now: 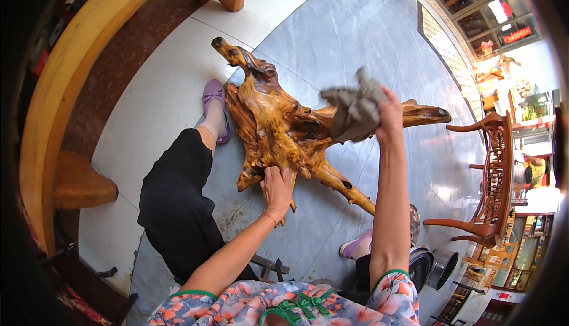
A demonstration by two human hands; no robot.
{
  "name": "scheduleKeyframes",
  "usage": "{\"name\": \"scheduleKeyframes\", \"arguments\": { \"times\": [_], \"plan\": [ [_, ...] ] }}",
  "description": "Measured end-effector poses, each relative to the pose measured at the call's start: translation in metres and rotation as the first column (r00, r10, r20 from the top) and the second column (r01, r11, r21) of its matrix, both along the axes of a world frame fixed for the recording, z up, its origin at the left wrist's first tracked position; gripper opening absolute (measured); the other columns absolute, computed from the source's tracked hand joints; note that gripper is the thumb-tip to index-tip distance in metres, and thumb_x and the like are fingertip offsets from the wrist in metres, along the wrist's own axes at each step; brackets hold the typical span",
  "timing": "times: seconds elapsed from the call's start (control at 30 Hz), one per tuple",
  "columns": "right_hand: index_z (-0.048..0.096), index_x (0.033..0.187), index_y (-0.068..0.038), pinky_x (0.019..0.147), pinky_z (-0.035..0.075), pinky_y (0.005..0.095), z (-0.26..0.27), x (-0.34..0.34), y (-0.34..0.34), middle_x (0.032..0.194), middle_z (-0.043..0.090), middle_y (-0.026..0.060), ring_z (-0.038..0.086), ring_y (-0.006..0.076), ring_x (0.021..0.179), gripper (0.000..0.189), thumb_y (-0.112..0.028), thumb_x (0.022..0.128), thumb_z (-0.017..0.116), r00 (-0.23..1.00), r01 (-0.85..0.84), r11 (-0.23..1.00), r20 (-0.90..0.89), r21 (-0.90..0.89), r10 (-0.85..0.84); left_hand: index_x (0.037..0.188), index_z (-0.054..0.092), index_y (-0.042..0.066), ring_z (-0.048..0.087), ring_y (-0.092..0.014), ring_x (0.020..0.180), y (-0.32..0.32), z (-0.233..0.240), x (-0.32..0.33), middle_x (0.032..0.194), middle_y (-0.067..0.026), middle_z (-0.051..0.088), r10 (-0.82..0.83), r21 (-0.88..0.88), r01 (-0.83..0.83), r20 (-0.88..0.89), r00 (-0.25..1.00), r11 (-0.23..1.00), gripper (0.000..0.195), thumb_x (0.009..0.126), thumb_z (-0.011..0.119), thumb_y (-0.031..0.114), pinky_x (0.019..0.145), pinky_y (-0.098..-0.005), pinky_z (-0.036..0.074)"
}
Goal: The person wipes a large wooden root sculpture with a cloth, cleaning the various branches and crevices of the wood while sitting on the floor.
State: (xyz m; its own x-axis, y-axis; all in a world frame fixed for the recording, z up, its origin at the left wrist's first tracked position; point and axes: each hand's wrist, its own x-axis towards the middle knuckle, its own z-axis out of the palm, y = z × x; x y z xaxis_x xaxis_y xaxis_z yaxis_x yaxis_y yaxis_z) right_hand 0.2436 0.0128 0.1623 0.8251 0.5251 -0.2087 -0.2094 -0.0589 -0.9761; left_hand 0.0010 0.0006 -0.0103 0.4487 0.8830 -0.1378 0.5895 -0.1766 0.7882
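A glossy, varnished tree-root piece (275, 117) with several branching limbs lies on the floor between my feet. My left hand (276, 190) grips one of its lower limbs on the near side. In my right hand (390, 115) is a crumpled grey-brown cloth (355, 110), slightly blurred. The cloth is in front of the limb that reaches out to the right and hides part of it; whether it touches the wood I cannot tell. The root's dark-tipped upper limb points away to the upper left.
Grey tiles (355, 37) run under the root. A thick curved wooden bench (58, 90) stands on the left. To the right is a carved wooden chair (493, 179). Round metal containers (438, 268) sit by my right foot. Glazed cabinets (484, 15) line the far right.
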Motion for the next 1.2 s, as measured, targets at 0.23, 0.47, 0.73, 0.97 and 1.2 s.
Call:
{"name": "scheduleKeyframes", "arguments": {
  "times": [0.23,0.47,0.73,0.97,1.2],
  "plan": [
    [0.045,0.121,-0.003,0.084,0.049,0.0347,-0.001,0.002,0.048,0.115,0.055,0.0106,0.057,0.0237,0.097,0.034,-0.018,0.091,0.046,0.931,0.121,0.778,-0.342,0.616,0.126,0.085,0.044,0.003,0.047,-0.035,0.087,0.002,0.004,-0.001,0.091,-0.0149,0.046,0.002,-0.001,-0.002,-0.011,1.000,1.000,0.026,0.091,0.046,0.028,0.074,-0.0449,0.036],
    [0.056,0.104,-0.011,0.076,0.045,0.0425,-0.092,-0.071,0.020,0.097,0.056,0.0123,0.054,0.0346,0.092,0.031,-0.003,0.075,0.051,0.385,0.027,0.724,0.676,-0.689,0.629,0.084,0.043,0.002,0.047,-0.039,0.083,-0.004,-0.004,-0.003,0.090,-0.0167,0.046,0.020,0.058,-0.022,0.033,0.999,0.998,0.025,0.091,0.046,0.026,0.070,-0.0465,0.036],
    [0.051,0.108,-0.004,0.072,0.044,0.0474,-0.096,-0.112,-0.010,0.094,0.059,0.0223,0.056,0.0415,0.085,0.031,-0.008,0.077,0.054,0.615,0.017,0.772,0.615,-0.636,0.493,0.085,0.044,0.003,0.049,-0.037,0.085,0.001,-0.003,0.002,0.093,-0.0166,0.047,0.031,0.021,-0.031,-0.001,1.000,0.999,0.026,0.090,0.046,0.028,0.073,-0.0461,0.037],
    [0.061,0.103,-0.005,0.082,0.045,0.0400,-0.090,-0.113,-0.062,0.103,0.060,0.0201,0.057,0.0357,0.096,0.030,-0.005,0.074,0.055,0.716,-0.251,0.644,0.310,-0.723,0.626,0.085,0.044,0.003,0.048,-0.036,0.086,0.002,0.000,0.000,0.090,-0.0156,0.046,0.020,-0.014,-0.020,-0.006,1.000,1.000,0.025,0.092,0.045,0.027,0.073,-0.0445,0.036],
    [0.058,0.106,-0.002,0.077,0.045,0.0266,-0.043,-0.104,-0.023,0.095,0.064,0.0099,0.059,0.0143,0.085,0.027,-0.002,0.079,0.056,0.825,0.038,0.959,0.550,-0.279,0.128,0.085,0.044,0.002,0.047,-0.036,0.086,0.001,0.000,-0.003,0.091,-0.0156,0.045,-0.012,-0.020,0.012,-0.002,1.000,1.000,0.026,0.092,0.044,0.027,0.073,-0.0442,0.036]
  ]
}}
